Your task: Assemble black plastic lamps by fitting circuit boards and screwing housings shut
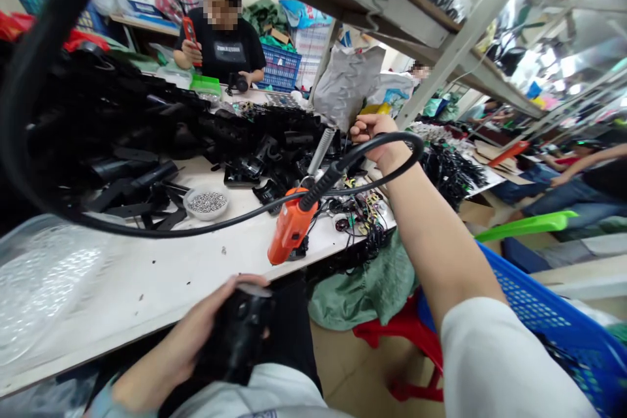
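My left hand (213, 313) is low in front of my lap, wrapped around a black plastic housing (238, 326). The housing is blurred, so its details do not show. My right hand (375, 134) reaches far forward over the table, beside the shelf post and a grey plastic bag (345, 81). Its fingers are curled together; what they hold, if anything, I cannot make out. Between my hands hangs an orange electric screwdriver (289, 228) on a thick black cord. Small circuit boards with wires (360, 209) lie on the table below my right forearm.
Black plastic parts (206, 130) are heaped across the white table (191, 274). A small bowl of screws (208, 202) stands near them. Opposite, a co-worker (225, 32) holds a red screwdriver and a black part. A blue basket (548, 320) and red stool (416, 333) are at right.
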Motion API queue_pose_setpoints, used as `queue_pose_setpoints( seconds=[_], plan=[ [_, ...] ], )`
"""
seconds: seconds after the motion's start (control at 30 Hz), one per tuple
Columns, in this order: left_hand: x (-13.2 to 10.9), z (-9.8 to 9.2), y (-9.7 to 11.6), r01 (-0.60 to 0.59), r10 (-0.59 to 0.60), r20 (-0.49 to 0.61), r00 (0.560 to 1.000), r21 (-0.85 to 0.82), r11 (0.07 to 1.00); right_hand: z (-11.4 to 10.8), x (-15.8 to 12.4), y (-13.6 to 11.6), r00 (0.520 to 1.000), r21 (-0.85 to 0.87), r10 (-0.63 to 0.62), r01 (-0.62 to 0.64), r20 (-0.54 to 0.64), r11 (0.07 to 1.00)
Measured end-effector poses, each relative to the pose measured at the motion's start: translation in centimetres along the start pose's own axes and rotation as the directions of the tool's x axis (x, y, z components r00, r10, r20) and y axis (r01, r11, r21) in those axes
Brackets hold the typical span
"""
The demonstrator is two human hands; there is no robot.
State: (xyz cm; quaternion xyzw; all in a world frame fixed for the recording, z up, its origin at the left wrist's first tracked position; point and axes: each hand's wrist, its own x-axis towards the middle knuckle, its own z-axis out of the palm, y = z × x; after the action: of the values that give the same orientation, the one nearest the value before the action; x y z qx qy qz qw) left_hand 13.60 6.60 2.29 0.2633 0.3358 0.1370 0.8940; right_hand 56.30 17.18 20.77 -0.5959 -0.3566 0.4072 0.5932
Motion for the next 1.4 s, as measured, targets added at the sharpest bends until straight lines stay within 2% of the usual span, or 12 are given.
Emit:
queue_pose_setpoints(
  seconds=[0.1,0.2,0.37,0.53,0.77,0.87,1.0,1.1,1.2,1.27,1.33,1.4],
  plan=[
    [5.3,6.3,0.7,-0.087,0.070,0.141,0.988,0.121,0.989,0.0,-0.3,-0.8,0.987,-0.029,0.117,-0.114,0.107,0.993],
    [11.3,11.0,1.8,-0.261,0.269,0.131,0.954,-0.081,0.962,-0.7,-1.6,-1.4,0.966,-0.058,0.161,-0.152,0.202,0.987],
    [17.9,14.1,4.1,-0.245,0.271,0.108,0.956,-0.207,0.947,-2.4,-4.4,-1.3,0.944,-0.013,0.023,-0.020,0.330,1.000],
    [19.6,14.8,6.3,-0.115,0.166,0.167,0.972,-0.278,0.954,-2.9,-5.1,-0.4,0.910,-0.035,0.002,0.014,0.415,0.999],
    [19.5,13.3,10.8,-0.215,0.316,0.176,0.932,-0.430,0.877,-4.9,-7.1,2.4,0.867,-0.167,0.086,-0.004,0.490,0.986],
    [19.5,12.5,12.3,-0.220,0.321,0.170,0.932,-0.442,0.870,-6.2,-8.3,3.5,0.856,-0.205,0.085,0.025,0.509,0.978],
    [19.3,11.8,12.8,-0.201,0.288,0.141,0.947,-0.442,0.874,-6.6,-10.1,5.2,0.835,-0.297,0.117,0.057,0.537,0.953],
    [19.0,11.2,12.5,-0.188,0.281,0.162,0.946,-0.431,0.882,-5.2,-11.8,7.9,0.812,-0.410,0.194,0.061,0.550,0.910],
    [18.7,10.5,12.3,-0.161,0.266,0.206,0.941,-0.418,0.894,-3.2,-13.0,11.4,0.833,-0.527,0.232,0.083,0.503,0.846],
    [18.4,10.2,12.1,-0.148,0.261,0.234,0.937,-0.412,0.899,-2.0,-13.4,13.5,0.882,-0.607,0.205,0.109,0.425,0.787],
    [18.1,10.2,12.0,-0.145,0.261,0.237,0.936,-0.417,0.897,-1.1,-13.5,15.0,0.928,-0.680,0.151,0.133,0.342,0.721],
    [17.7,10.3,11.9,-0.149,0.261,0.218,0.940,-0.424,0.893,-0.6,-13.5,15.8,0.945,-0.737,0.124,0.151,0.304,0.659]
  ],
)
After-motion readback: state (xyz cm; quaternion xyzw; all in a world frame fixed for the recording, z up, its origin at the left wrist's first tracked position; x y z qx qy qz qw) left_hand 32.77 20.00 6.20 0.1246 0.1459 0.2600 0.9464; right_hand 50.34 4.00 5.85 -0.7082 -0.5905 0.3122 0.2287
